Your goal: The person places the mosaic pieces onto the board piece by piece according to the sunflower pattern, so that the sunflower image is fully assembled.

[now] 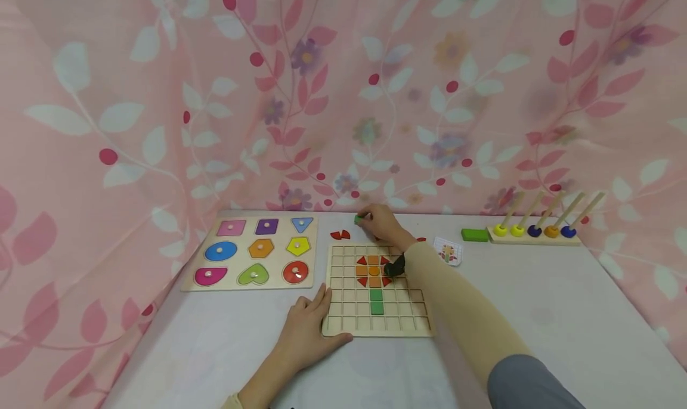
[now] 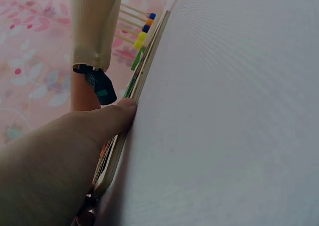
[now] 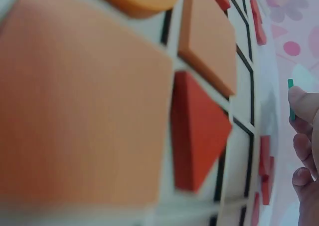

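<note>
Behind the gridded wooden board (image 1: 343, 324), my right hand (image 1: 383, 223) pinches a green piece (image 1: 357, 219) between thumb and fingertips. In the right wrist view the green piece (image 3: 291, 84) shows as a thin edge. My left hand (image 1: 305, 331) rests against the board's front left corner, fingers along the left side and thumb at the front edge. On the board, an orange round piece (image 1: 374, 271) sits among orange squares (image 1: 373, 282) and red triangular pieces (image 1: 362, 282). Two green squares (image 1: 377, 307) lie in line below them.
Red pieces (image 1: 340, 235) lie behind the board. A picture card (image 1: 448, 251) is to its right, then green blocks (image 1: 474, 235) and a peg stand (image 1: 531, 240) with coloured beads. A knobbed shape puzzle (image 1: 189, 282) lies at left. A floral curtain (image 1: 343, 99) hangs behind.
</note>
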The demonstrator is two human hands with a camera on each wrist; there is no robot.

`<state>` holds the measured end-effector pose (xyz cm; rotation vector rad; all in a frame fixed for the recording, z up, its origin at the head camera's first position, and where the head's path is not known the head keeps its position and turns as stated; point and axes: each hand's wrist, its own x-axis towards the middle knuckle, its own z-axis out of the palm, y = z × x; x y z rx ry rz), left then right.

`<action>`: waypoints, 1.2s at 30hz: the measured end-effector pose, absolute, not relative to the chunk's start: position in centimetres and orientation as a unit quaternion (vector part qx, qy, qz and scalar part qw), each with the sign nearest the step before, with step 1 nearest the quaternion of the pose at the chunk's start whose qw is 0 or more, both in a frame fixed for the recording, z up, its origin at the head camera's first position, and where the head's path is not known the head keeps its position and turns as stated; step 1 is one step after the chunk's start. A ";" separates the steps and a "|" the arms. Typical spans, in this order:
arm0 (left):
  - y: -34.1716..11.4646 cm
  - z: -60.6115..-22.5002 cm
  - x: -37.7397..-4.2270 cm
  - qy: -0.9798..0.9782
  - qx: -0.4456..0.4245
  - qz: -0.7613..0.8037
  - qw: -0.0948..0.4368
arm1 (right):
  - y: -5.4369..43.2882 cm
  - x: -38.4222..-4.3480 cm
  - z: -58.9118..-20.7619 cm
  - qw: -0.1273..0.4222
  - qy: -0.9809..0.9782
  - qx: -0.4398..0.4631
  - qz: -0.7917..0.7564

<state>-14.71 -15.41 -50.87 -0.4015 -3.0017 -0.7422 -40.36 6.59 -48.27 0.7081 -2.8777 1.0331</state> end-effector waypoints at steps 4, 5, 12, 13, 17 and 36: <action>-15.4 -50.8 -14.6 -0.963 -0.125 -0.238 0.010 | 7.5 -39.3 -47.9 0.014 -0.917 0.235 0.321; -15.4 -50.8 -14.6 -0.963 -0.126 -0.236 0.011 | 7.9 -38.9 -47.8 0.019 -0.915 0.240 0.323; -15.2 -51.1 -14.8 -0.963 -0.132 -0.234 0.011 | 10.7 -33.6 -47.6 0.019 -0.888 0.252 0.383; -15.2 -51.1 -14.8 -0.963 -0.133 -0.235 0.009 | 11.0 -32.6 -47.6 0.016 -0.888 0.250 0.386; -15.4 -51.1 -14.8 -0.965 -0.129 -0.229 0.003 | 11.7 -28.8 -47.4 0.001 -0.889 0.239 0.391; -15.6 -50.9 -15.0 -0.965 -0.129 -0.228 0.008 | 13.2 -19.0 -47.7 -0.020 -0.880 0.254 0.400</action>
